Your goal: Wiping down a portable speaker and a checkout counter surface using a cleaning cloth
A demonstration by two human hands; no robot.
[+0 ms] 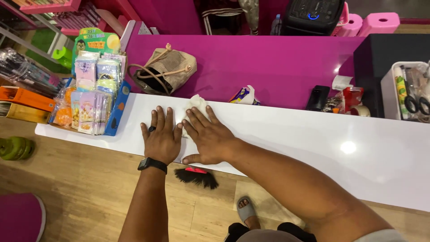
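Two flat hands bear on a crumpled white cloth [193, 107] lying on the white worktop [313, 143], close to the magenta back panel [268, 67]. The right hand [207, 136] lies spread with its fingers reaching onto the cloth's lower edge, gripping nothing; the left hand [161, 136], wearing a dark ring and with a black watch [152, 164] on the wrist, lies just beside it, palm down and fingers wide, touching the bare surface and perhaps the cloth's edge. To wipe well from this pose, I judge the pressure should stay on the palm and fingertips together, so the cloth does not bunch up or slip out ahead of the fingers, and strokes should overlap and stop short of the blue display box of packets [92, 96] at the left end, and of the small wrapped packet [244, 95] by the back panel. A woven handbag [168, 69] sits on the ledge above, well apart. Much of the cloth is covered by the right hand, so its size and whether it is damp cannot be told. A dark brush [196, 176] below the worktop's edge is partly hidden by it, and the white tray of scissors [410, 92] is cut off at the right.
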